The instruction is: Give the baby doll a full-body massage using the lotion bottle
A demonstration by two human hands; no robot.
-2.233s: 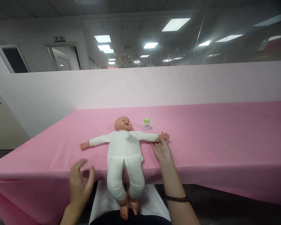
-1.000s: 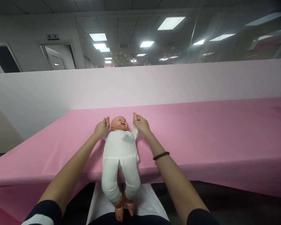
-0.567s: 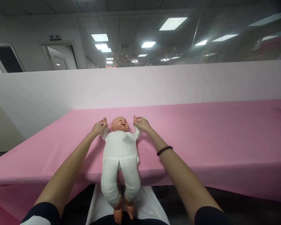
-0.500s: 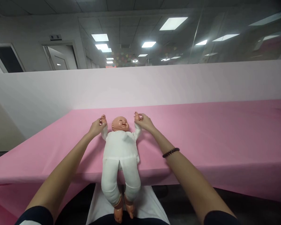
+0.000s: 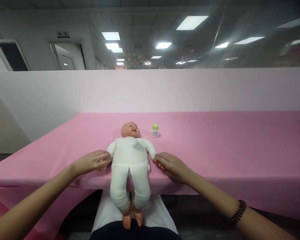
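A baby doll [image 5: 130, 155] with a white cloth body lies on its back, its head toward the far side and its legs over the table's near edge. My left hand [image 5: 93, 162] is closed round the doll's hand on the left side. On the other side, my right hand [image 5: 173, 166] has its fingers wrapped over the doll's other hand, whose small fingers peek out below. Both doll arms point down beside its body. Right of the doll's head stands a small white jar [image 5: 155, 131] with a green lid, upright and touched by neither hand.
A pink cloth [image 5: 215, 143] covers the table and hangs over its front edge. Behind it runs a low white partition [image 5: 165, 90] with glass above. My lap [image 5: 160, 213] is under the doll's feet.
Both my hands have brought the doll's arms down from beside its head to beside its waist. The jar, hidden before, now shows. The view has shifted slightly.
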